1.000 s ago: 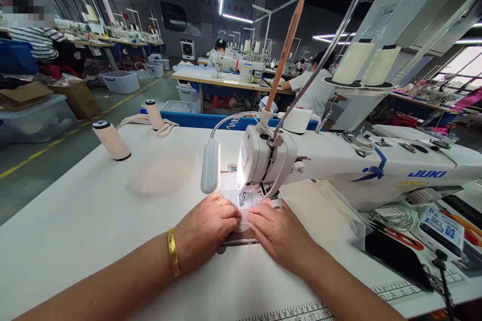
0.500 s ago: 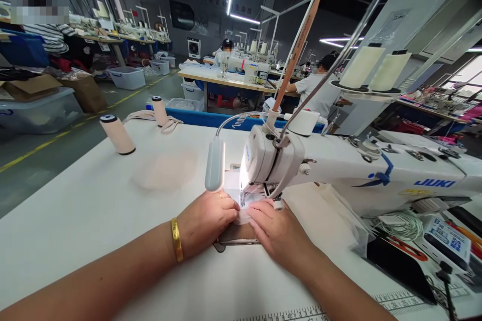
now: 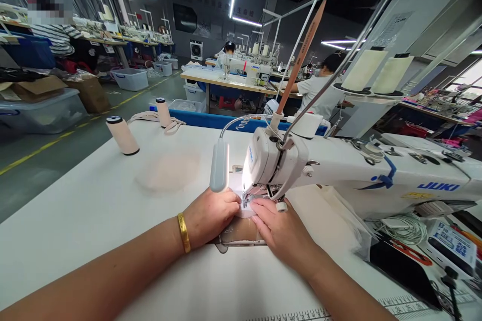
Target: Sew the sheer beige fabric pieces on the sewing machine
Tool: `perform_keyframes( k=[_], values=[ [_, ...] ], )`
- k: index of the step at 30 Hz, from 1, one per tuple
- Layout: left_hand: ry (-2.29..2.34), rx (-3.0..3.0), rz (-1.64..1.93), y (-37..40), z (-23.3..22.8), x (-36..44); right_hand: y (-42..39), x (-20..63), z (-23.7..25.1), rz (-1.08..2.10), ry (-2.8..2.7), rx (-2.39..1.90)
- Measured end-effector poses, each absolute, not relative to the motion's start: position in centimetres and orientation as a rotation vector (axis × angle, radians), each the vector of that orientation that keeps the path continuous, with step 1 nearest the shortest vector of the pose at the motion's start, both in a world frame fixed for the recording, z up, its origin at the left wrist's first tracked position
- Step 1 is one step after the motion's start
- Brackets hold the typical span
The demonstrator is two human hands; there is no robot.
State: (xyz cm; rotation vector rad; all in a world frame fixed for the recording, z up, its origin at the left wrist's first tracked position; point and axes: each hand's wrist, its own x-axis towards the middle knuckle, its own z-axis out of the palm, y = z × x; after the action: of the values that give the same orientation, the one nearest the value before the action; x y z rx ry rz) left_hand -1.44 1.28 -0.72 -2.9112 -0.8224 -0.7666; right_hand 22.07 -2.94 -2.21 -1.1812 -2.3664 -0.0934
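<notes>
A small piece of sheer pale fabric [image 3: 246, 212] lies under the presser foot [image 3: 245, 201] of a white sewing machine [image 3: 263, 160]. My left hand [image 3: 211, 212] is closed at the fabric's left edge, fingers curled and pinching it beside the foot. On the other side, my right hand [image 3: 282, 225] holds the fabric down, its fingers close together and the thumb nearer to me. The fingertips of both hands almost meet at the needle. Just in front, a brown machine plate [image 3: 243, 233] shows between the hands. A lit lamp [image 3: 219, 165] hangs above my left hand.
A sheer beige fabric round [image 3: 169, 173] lies to the left, behind it two thread cones [image 3: 122, 136]. More sheer fabric [image 3: 327, 218] sits right of my right hand. Farther right are a black phone-like slab [image 3: 404, 271] and a coiled cable [image 3: 404, 226]. Co-workers sit at machines beyond.
The view has shifted slightly. The fabric's near edge sits closer to the presser foot, and more of the brown plate shows. Both hands keep their hold beside the foot.
</notes>
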Motion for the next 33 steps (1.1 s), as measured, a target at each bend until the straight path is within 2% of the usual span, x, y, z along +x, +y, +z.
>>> perform_keyframes(
  k=[9, 13, 21, 28, 33],
  values=[
    [-1.178, -2.924, -0.546, 0.8, 1.0, -1.5, -3.4, 22.2, -1.5, -0.064, -2.36, -1.047],
    [-1.149, -2.811, -0.455, -0.3, 1.7, -1.3, -3.8, 21.9, -1.2, -0.008, -2.4, -0.887],
    [-1.084, -3.109, -0.418, -1.2, 2.0, -1.5, -3.9, 22.3, -0.8, 0.02, -2.524, -0.997],
    [-0.926, -3.108, -0.709, -1.3, 0.7, -1.3, -4.3, 22.6, -0.4, 0.09, -2.538, -0.972],
    [-0.845, -3.155, -0.743, -1.9, 0.4, -1.3, -4.6, 22.7, -0.3, -0.037, -2.524, -1.012]
  ],
)
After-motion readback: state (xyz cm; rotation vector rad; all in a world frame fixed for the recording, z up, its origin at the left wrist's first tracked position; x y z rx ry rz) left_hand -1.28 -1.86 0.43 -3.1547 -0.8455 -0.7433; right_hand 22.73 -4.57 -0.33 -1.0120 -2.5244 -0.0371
